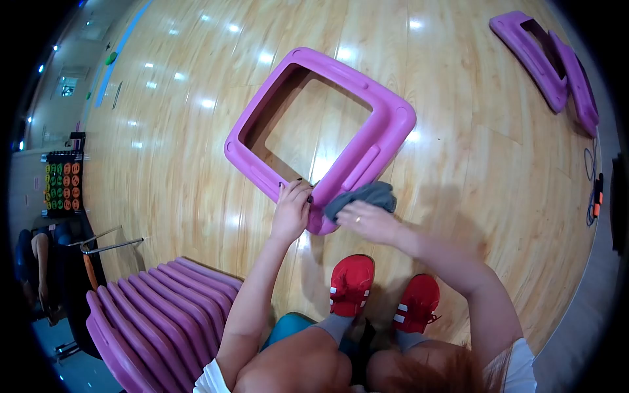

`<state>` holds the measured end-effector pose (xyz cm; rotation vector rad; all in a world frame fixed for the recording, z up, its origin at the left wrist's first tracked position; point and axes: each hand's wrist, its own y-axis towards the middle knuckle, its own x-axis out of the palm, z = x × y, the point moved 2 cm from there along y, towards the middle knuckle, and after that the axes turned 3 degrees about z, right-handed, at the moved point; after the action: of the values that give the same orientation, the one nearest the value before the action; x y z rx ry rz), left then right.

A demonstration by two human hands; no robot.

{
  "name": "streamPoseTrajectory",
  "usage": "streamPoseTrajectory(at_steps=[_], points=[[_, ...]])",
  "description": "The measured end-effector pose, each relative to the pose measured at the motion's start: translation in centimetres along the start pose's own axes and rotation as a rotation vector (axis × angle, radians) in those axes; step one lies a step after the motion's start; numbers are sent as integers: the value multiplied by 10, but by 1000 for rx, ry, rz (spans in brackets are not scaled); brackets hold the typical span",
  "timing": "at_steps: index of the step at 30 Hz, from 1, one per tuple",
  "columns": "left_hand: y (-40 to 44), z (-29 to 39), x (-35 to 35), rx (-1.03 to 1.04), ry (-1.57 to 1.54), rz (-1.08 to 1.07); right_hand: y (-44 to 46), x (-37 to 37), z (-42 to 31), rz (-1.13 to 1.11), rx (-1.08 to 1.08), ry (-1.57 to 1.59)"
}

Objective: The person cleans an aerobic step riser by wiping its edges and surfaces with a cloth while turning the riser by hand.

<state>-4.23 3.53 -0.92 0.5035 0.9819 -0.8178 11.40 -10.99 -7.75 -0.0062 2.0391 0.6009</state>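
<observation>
A hollow square purple step riser of moulded plastic stands tilted in front of me, with the floor showing through its opening. My left hand is closed around its near edge, close to the bottom corner. In my right hand is a dark grey cloth, bunched up and pressed against the riser's near right side. A ring shows on one finger of that hand, which is slightly blurred.
Several purple risers stand stacked in a row at my left. Two more risers lie at the upper right. My red shoes are below the riser. A rack and a seated person are at far left; a cord lies at right.
</observation>
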Motion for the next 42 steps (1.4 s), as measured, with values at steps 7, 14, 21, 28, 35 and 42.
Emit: streamPoseTrajectory(at_steps=[7,14,21,28,35,42], points=[[2,5,-1,10,-9,46,41,14,-22,-115,-204,100],[15,24,-7,-63,320,-55,12,-13,30,15,-111,60],[72,63,-2,10,257,-36,-8,-62,81,110,414,-116],[137,74,41,-6,260,53,-10,-110,133,485,793,25],[146,77,61,-109,398,39,50,-89,183,488,734,275],[150,72,60,-95,287,-80,76,-82,212,456,723,-76]])
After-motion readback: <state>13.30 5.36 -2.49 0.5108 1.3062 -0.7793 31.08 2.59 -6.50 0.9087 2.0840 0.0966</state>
